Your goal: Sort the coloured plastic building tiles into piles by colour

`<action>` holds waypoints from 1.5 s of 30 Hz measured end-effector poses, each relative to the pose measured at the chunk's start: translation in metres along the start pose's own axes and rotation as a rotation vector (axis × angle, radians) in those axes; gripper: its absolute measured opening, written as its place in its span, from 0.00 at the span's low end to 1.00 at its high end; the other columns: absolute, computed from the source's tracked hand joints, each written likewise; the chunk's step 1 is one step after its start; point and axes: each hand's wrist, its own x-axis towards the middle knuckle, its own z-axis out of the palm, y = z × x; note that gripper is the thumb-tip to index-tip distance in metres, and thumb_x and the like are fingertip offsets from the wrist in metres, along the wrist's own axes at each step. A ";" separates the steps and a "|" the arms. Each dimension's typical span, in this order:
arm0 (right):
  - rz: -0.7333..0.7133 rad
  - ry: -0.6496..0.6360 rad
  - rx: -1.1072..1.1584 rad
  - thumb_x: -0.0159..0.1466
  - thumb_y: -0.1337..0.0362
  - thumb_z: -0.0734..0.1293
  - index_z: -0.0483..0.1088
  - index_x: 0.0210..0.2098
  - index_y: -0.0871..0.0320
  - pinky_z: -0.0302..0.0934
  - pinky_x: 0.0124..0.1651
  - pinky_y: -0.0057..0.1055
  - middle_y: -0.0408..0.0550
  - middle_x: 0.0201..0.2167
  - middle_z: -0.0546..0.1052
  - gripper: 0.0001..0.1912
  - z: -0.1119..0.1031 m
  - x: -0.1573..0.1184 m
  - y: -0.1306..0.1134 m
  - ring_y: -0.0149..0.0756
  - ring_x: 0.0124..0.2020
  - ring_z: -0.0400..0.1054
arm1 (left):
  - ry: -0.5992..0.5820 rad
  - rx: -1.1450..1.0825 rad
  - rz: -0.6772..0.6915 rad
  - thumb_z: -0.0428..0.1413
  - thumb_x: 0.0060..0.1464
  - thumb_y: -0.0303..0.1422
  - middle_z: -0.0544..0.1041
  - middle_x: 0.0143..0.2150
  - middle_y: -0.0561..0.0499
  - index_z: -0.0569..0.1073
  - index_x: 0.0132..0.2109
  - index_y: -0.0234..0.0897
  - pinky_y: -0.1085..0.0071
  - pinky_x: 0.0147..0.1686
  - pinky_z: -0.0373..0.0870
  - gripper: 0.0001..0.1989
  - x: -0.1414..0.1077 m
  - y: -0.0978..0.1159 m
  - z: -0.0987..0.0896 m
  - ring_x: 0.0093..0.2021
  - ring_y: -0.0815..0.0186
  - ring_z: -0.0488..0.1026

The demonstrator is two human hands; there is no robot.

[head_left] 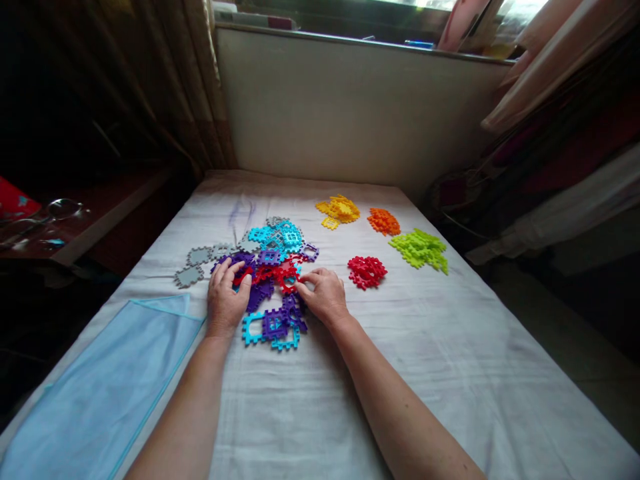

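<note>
A mixed heap of notched plastic building tiles lies between my hands, with purple tiles (261, 293), red tiles (273, 273) and light-blue tiles (286, 237) overlapping. My left hand (227, 300) rests at the heap's left side, its fingers bent over purple pieces and a red tile between thumb and fingers. On the right side, my right hand (325, 297) pinches the edge of a red tile (287, 283) with thumb and forefinger; its other fingers are curled. Grey tiles (199, 255) spread out at the heap's upper left. Nearer me lie purple and light-blue frame tiles (253, 328).
Separate piles stand to the right: yellow tiles (340, 209), orange tiles (383, 221), lime-green tiles (420, 251) and red tiles (367, 272). A light-blue mesh bag (105, 387) lies flat at left on the white sheet (425, 373). A wall (350, 113) rises behind the far edge.
</note>
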 end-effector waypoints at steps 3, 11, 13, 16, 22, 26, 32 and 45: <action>0.010 0.017 0.068 0.61 0.61 0.69 0.79 0.34 0.50 0.56 0.51 0.36 0.45 0.42 0.79 0.05 0.004 -0.001 0.000 0.39 0.48 0.68 | -0.006 0.009 0.006 0.52 0.58 0.42 0.72 0.60 0.39 0.76 0.51 0.37 0.53 0.65 0.59 0.19 0.000 0.000 0.000 0.62 0.52 0.66; 0.044 -0.002 0.389 0.60 0.60 0.66 0.76 0.31 0.54 0.61 0.42 0.31 0.42 0.32 0.79 0.07 -0.006 0.015 0.016 0.34 0.36 0.71 | -0.012 0.031 0.026 0.52 0.58 0.43 0.71 0.60 0.38 0.76 0.50 0.37 0.51 0.65 0.59 0.20 -0.001 -0.001 -0.001 0.62 0.50 0.66; 0.023 0.093 0.390 0.60 0.59 0.66 0.76 0.31 0.54 0.62 0.43 0.31 0.43 0.33 0.79 0.08 -0.021 0.021 0.027 0.35 0.36 0.71 | -0.014 0.036 0.028 0.52 0.58 0.43 0.71 0.60 0.39 0.76 0.50 0.37 0.51 0.65 0.59 0.19 0.000 -0.001 -0.002 0.62 0.50 0.66; 0.048 0.290 0.247 0.60 0.59 0.65 0.76 0.33 0.54 0.62 0.46 0.34 0.45 0.35 0.79 0.08 -0.047 0.028 0.050 0.37 0.38 0.70 | -0.014 0.044 0.029 0.52 0.58 0.43 0.71 0.60 0.39 0.76 0.50 0.37 0.51 0.65 0.59 0.20 0.000 -0.001 -0.002 0.62 0.50 0.66; 0.121 0.492 -0.067 0.60 0.62 0.65 0.76 0.33 0.55 0.59 0.50 0.39 0.52 0.38 0.77 0.08 -0.063 0.028 0.092 0.44 0.43 0.66 | -0.021 0.050 0.040 0.51 0.58 0.43 0.71 0.60 0.38 0.77 0.48 0.37 0.50 0.65 0.59 0.18 -0.001 0.000 -0.003 0.62 0.50 0.66; 0.070 0.493 -0.130 0.61 0.65 0.64 0.77 0.36 0.54 0.58 0.49 0.38 0.51 0.39 0.77 0.09 -0.055 0.028 0.099 0.44 0.43 0.65 | -0.034 0.054 0.043 0.51 0.59 0.43 0.71 0.60 0.39 0.78 0.45 0.39 0.49 0.65 0.59 0.17 -0.001 0.002 -0.004 0.63 0.50 0.65; 0.044 0.483 -0.152 0.60 0.67 0.63 0.76 0.34 0.54 0.57 0.47 0.37 0.51 0.38 0.76 0.09 -0.051 0.029 0.099 0.44 0.42 0.64 | -0.039 0.054 0.034 0.51 0.59 0.43 0.71 0.61 0.39 0.79 0.44 0.39 0.50 0.65 0.59 0.17 0.000 0.001 -0.004 0.63 0.49 0.65; 0.079 0.495 -0.124 0.62 0.68 0.60 0.77 0.38 0.55 0.58 0.50 0.39 0.52 0.40 0.77 0.13 -0.055 0.029 0.101 0.45 0.44 0.64 | -0.048 0.064 0.018 0.52 0.58 0.42 0.71 0.61 0.43 0.79 0.44 0.42 0.52 0.65 0.58 0.15 -0.001 0.001 -0.004 0.64 0.52 0.65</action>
